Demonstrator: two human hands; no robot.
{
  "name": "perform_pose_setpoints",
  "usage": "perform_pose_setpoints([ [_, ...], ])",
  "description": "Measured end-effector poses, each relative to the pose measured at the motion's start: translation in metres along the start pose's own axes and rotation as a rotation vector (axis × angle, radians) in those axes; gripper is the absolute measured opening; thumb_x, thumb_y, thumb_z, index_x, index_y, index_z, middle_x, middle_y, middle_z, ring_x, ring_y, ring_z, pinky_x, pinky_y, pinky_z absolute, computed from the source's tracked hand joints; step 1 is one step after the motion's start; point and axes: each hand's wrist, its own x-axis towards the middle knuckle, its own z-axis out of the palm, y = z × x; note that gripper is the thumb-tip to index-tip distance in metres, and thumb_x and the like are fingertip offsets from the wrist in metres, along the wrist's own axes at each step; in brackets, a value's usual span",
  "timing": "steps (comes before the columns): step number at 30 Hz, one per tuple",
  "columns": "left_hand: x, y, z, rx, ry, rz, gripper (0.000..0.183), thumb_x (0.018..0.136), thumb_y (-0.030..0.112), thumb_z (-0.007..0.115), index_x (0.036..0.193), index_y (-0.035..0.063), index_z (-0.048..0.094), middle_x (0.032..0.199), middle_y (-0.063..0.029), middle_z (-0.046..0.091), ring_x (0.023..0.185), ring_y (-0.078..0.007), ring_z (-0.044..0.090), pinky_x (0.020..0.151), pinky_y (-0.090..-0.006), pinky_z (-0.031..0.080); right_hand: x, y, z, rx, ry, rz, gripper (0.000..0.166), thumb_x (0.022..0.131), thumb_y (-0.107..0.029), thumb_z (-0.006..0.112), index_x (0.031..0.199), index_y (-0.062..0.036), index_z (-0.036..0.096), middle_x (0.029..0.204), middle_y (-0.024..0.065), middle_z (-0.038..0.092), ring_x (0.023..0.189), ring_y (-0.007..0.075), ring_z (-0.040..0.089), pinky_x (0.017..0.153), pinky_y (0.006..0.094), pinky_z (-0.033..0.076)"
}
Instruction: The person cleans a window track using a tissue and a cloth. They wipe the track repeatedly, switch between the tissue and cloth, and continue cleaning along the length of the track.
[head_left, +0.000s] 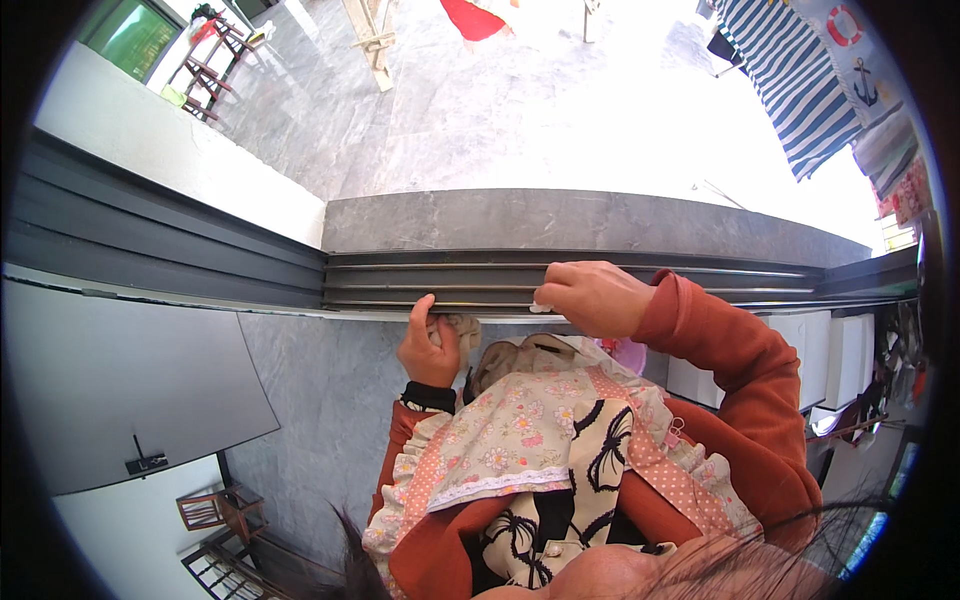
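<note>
Before me runs the dark metal bottom track of a sliding door (442, 277), with several parallel rails. My left hand (431, 351) is at its near edge, one finger extended up against the rails. A bunched beige cloth (466, 330) is held in that hand, partly hidden by the thumb. Farther right, my right hand (596, 298) is bent over the rails with its fingers pinched together. A small white piece (540, 307), perhaps tissue or cloth, pokes out from under those fingertips; the rest is hidden.
Beyond the track lies a grey stone sill (480, 221), then a brightly lit tiled floor. The dark door frame (165, 217) rises at left. A pink item (630, 355) lies below my right forearm, near white boxes (799, 356). Wooden chairs (232, 510) stand behind at left.
</note>
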Motion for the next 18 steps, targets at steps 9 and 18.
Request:
perform_pose_setpoints([
  [9,0.0,-0.001,0.001,0.013,0.01,0.007,0.041,0.087,0.001,0.06,0.126,0.0087,0.054,0.092,-0.0126,0.07,0.079,-0.025,0.071,0.071,-0.0332,0.055,-0.003,-0.005,0.0,0.149,-0.04,0.249,0.014,0.088,-0.014,0.051,0.088,0.0004,0.054,0.076,0.0182,0.062,0.074,0.0403,0.062,0.068,0.0472,0.05],
  [18,-0.001,-0.001,0.001,0.016,0.008,0.012,0.041,0.087,0.0,0.06,0.126,0.0081,0.054,0.089,-0.0119,0.07,0.078,-0.0246,0.071,0.07,-0.0328,0.054,-0.004,-0.011,-0.001,-0.15,-0.026,0.214,0.01,0.084,-0.012,0.057,0.084,-0.0017,0.056,0.078,0.014,0.063,0.072,0.0333,0.065,0.064,0.0433,0.052],
])
